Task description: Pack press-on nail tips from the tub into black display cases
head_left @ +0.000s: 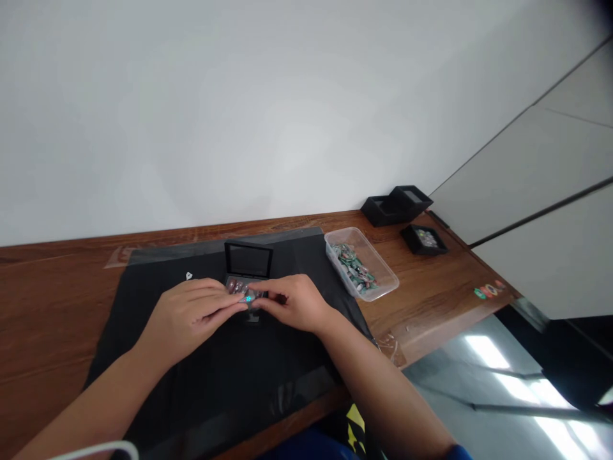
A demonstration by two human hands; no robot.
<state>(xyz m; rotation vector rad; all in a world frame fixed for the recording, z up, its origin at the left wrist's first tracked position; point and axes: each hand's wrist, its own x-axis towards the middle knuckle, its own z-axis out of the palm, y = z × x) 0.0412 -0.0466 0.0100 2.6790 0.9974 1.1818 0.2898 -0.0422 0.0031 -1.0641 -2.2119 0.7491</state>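
Note:
A small shiny piece with a bright teal glint [248, 298] is pinched between the fingertips of both hands; its exact kind is too small to make out. My left hand [191, 313] comes in from the left, fingers closed on the piece's near-left side. From the right, my right hand [293, 301] grips it between thumb and fingers. Just behind and beneath the fingers stands a small black box [249, 259], its windowed lid raised. Several shiny reddish and clear pieces [234, 285] lie in its base, partly hidden by my hands.
A black mat [191, 409] covers the wooden table [43, 306]. Right of my hands, a clear plastic tub [383, 275] holds many small wrapped greenish pieces. Black boxes [383, 211] stand by the wall, and another small black box [424, 239] contains shiny bits. A white scrap [188, 275] lies on the mat.

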